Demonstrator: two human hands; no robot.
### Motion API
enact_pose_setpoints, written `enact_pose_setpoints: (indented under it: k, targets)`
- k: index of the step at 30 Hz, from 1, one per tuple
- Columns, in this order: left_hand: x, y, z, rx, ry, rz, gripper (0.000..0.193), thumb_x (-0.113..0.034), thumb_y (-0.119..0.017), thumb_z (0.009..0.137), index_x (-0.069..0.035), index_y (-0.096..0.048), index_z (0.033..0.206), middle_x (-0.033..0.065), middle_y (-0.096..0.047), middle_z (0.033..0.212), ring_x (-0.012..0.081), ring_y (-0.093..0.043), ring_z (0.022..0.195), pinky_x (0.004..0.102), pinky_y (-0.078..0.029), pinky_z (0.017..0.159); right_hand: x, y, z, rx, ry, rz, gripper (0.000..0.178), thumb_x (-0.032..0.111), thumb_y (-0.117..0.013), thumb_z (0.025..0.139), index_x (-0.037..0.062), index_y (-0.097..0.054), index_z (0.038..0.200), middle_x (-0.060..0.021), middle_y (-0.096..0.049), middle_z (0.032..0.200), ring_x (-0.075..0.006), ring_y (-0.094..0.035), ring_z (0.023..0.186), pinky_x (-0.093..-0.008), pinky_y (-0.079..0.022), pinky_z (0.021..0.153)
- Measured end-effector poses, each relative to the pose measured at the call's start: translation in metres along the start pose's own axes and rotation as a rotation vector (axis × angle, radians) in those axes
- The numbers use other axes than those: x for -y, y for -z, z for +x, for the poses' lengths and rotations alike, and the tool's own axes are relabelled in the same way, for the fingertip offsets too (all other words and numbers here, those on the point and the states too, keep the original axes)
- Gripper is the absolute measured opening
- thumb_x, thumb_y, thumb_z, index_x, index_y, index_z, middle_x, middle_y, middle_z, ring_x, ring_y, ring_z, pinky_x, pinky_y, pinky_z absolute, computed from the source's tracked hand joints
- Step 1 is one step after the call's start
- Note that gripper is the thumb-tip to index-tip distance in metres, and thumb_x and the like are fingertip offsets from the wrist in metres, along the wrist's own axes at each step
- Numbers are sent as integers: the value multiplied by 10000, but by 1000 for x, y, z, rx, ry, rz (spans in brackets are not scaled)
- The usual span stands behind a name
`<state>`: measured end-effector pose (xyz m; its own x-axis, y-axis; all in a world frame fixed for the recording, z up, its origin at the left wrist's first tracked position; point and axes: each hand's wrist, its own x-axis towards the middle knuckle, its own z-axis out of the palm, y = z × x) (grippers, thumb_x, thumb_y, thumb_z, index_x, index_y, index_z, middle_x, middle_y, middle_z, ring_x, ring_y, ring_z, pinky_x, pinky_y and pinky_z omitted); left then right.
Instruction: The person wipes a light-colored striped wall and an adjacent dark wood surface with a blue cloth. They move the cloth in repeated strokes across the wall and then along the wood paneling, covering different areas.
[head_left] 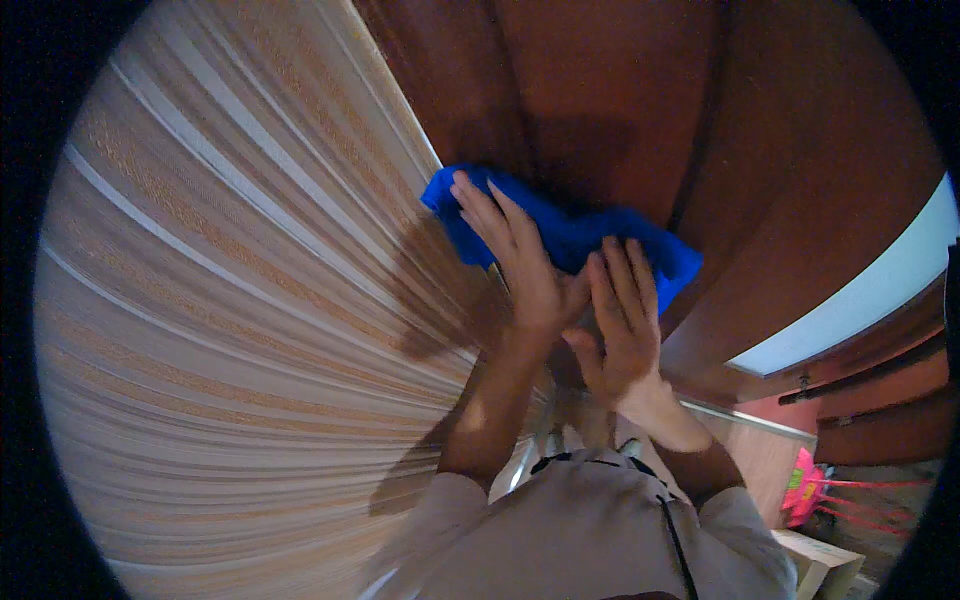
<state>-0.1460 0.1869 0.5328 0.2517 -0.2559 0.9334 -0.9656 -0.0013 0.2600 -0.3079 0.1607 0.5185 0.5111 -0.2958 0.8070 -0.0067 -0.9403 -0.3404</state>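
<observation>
A bright blue cloth (575, 228) lies spread against a dark reddish-brown wooden panel (620, 100), its left end reaching the panel's pale edge. My left hand (523, 262) rests on the left part of the cloth, fingers stretched out and pointing up and to the left. Flat on its right part lies my right hand (626, 325), with the fingers extended and the thumb apart. The two hands are close together, thumb side to thumb side. Neither hand has its fingers wrapped round the cloth.
A striped beige and white wall (230, 300) fills the left side. To the right are a white panel (850, 280) in the brown woodwork and a metal latch (803, 384). Low at right sit a bright pink item (803, 490) and a pale wooden piece of furniture (820, 552).
</observation>
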Motion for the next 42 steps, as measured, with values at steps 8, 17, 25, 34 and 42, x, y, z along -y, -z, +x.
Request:
enact_pose_setpoints:
  k: [8,17,25,34,42]
  targets:
    - [-7,12,22,47,-44,-47,1146,-491,-764,854,4,-87,1634,364,76,1661,512,70,1551,604,-7,1236,-6,-21,20,-112,15,-73,713,420,-665,926,-8,-499,1471,-214,-414,1590,-432,-460,1372,-523,-386,1135]
    - [8,13,-10,-18,561,-345,902,-376,-598,1020,16,-70,1637,247,48,1708,362,27,1587,517,-46,1262,-12,-57,-6,-2,-2,37,780,450,-681,886,0,-475,1488,-197,-357,1626,-433,-398,1406,-561,-348,1123]
    - [26,41,37,215,-89,58,792,-319,-602,980,-89,-236,1644,305,76,1692,473,82,1569,539,22,1246,-5,-61,27,-161,53,130,772,498,-620,949,-21,-453,1495,-247,-394,1586,-422,-470,1360,-501,-402,1111]
    - [12,-9,-14,163,-155,96,842,-155,-734,883,-37,-311,1601,365,18,1668,552,-3,1545,612,-62,1229,-39,-54,-25,-178,-26,71,679,329,-662,958,-22,-449,1499,-211,-427,1572,-375,-502,1337,-468,-426,1087]
    - [54,28,36,199,-156,68,799,-133,-680,917,-74,-301,1617,332,36,1684,555,48,1543,608,-33,1224,-14,-87,16,-151,-62,143,586,199,-627,963,-13,-482,1490,-228,-408,1586,-405,-497,1328,-514,-396,1069]
